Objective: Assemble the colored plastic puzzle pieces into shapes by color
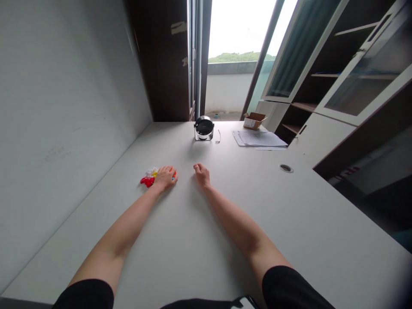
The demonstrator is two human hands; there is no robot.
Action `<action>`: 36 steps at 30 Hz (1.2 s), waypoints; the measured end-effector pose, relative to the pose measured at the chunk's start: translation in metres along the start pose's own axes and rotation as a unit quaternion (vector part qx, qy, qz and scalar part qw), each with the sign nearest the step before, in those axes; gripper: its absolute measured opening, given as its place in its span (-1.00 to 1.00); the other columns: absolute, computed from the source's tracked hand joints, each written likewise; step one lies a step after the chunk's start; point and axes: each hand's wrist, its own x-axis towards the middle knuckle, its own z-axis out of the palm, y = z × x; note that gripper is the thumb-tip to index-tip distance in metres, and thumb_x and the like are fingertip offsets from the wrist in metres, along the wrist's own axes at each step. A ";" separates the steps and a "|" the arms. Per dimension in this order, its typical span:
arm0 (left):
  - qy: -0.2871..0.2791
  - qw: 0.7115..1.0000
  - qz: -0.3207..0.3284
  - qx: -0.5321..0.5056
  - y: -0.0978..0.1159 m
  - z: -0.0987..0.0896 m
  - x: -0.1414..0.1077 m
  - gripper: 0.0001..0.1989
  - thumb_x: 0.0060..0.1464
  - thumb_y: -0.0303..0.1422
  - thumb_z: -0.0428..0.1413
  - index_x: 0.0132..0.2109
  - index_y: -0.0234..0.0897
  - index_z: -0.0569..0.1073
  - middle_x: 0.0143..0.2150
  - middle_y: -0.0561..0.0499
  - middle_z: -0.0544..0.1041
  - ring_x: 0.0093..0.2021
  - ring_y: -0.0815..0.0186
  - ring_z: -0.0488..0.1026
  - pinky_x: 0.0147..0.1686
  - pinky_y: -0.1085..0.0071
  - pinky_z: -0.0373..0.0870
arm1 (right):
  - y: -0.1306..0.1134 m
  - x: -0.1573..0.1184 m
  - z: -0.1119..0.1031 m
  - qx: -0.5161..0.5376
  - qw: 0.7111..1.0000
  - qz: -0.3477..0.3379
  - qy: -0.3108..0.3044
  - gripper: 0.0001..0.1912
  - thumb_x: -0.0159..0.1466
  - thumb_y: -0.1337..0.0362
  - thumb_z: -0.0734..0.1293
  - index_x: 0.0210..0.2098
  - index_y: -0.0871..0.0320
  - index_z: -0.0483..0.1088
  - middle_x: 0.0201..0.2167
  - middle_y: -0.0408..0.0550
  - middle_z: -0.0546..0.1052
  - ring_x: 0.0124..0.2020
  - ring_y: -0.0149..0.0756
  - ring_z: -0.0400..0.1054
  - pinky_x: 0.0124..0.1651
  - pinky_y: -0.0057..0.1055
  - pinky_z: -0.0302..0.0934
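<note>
A small heap of coloured pieces, too small to name, lies on the left side of the white table (180, 240). Red pieces (147, 182) and white pieces (150, 172) show at its left, with a bit of yellow beside them. My left hand (165, 177) is over the right part of the heap, fingers curved around orange and blue pieces (174, 175) that peek out at its edge. To the right of the heap, my right hand (201, 174) rests on the tabletop, its fingers curled closed. Whatever is inside that hand, if anything, is hidden.
Beyond my hands stands a small black round device on a metal stand (204, 128), with a short thin cord (218, 137) beside it. Papers (259, 138) and an open cardboard box (254, 121) are at the far right. A round cable hole (286, 168) sits near the right edge; a wall borders the left.
</note>
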 end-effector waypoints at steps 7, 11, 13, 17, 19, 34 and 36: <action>0.001 1.000 -0.030 0.005 -0.010 -0.001 0.011 -0.66 0.21 -0.15 0.02 0.05 -0.15 0.46 0.19 -0.15 0.42 0.20 0.00 0.30 0.21 0.04 0.18 | -0.007 -0.011 0.007 -0.039 0.995 -0.086 -0.021 -0.67 0.43 0.11 0.12 -0.16 0.06 0.48 -0.18 -0.09 0.54 -0.17 -0.30 0.37 -0.09 -0.46 0.15; 0.020 0.999 -0.044 0.006 -0.006 -0.010 0.007 -0.64 0.23 -0.12 0.01 0.07 -0.13 0.45 0.19 -0.15 0.42 0.21 -0.01 0.28 0.22 0.02 0.16 | -0.008 -0.013 0.008 -0.048 0.994 -0.096 -0.035 -0.69 0.43 0.12 0.14 -0.14 0.06 0.48 -0.16 -0.08 0.53 -0.15 -0.30 0.37 -0.05 -0.45 0.15; 0.032 0.998 -0.045 0.005 0.000 -0.013 -0.004 -0.63 0.23 -0.12 0.01 0.10 -0.12 0.43 0.23 -0.14 0.40 0.25 -0.02 0.25 0.26 -0.01 0.13 | -0.006 -0.010 0.009 -0.041 0.995 -0.083 -0.039 -0.70 0.44 0.13 0.14 -0.15 0.06 0.48 -0.16 -0.09 0.54 -0.15 -0.30 0.37 -0.06 -0.45 0.16; 0.046 0.999 0.000 0.010 0.016 -0.015 -0.033 -0.54 0.20 -0.15 0.07 0.22 -0.09 0.35 0.35 -0.10 0.28 0.37 -0.02 0.10 0.37 -0.04 -0.05 | -0.001 -0.007 0.013 -0.030 0.995 -0.085 -0.039 -0.70 0.43 0.14 0.15 -0.17 0.06 0.48 -0.19 -0.10 0.53 -0.15 -0.31 0.37 -0.07 -0.46 0.16; 0.036 0.999 0.033 0.013 0.022 -0.012 -0.044 -0.56 0.21 -0.16 0.06 0.22 -0.06 0.36 0.39 -0.07 0.23 0.41 -0.02 0.03 0.40 -0.06 -0.11 | 0.000 -0.006 0.014 -0.029 0.994 -0.099 -0.037 -0.71 0.43 0.14 0.15 -0.18 0.06 0.48 -0.19 -0.10 0.53 -0.15 -0.31 0.37 -0.07 -0.46 0.15; -0.014 0.997 0.068 -0.040 0.053 0.008 -0.027 -0.49 0.27 -0.06 -0.03 0.27 -0.15 0.34 0.42 -0.14 0.18 0.45 0.01 0.00 0.40 -0.05 -0.11 | -0.004 -0.007 0.005 -0.042 0.997 -0.058 -0.040 -0.73 0.42 0.19 0.17 -0.18 0.09 0.49 -0.15 -0.07 0.53 -0.12 -0.33 0.39 -0.02 -0.47 0.19; -0.034 0.995 0.082 -0.053 0.062 0.011 -0.025 -0.49 0.29 -0.07 -0.05 0.28 -0.17 0.32 0.42 -0.14 0.18 0.44 0.03 0.03 0.40 -0.01 -0.07 | -0.001 -0.007 -0.008 -0.046 0.996 -0.055 -0.055 -0.73 0.43 0.21 0.16 -0.17 0.09 0.50 -0.15 -0.06 0.53 -0.12 -0.32 0.40 -0.01 -0.45 0.21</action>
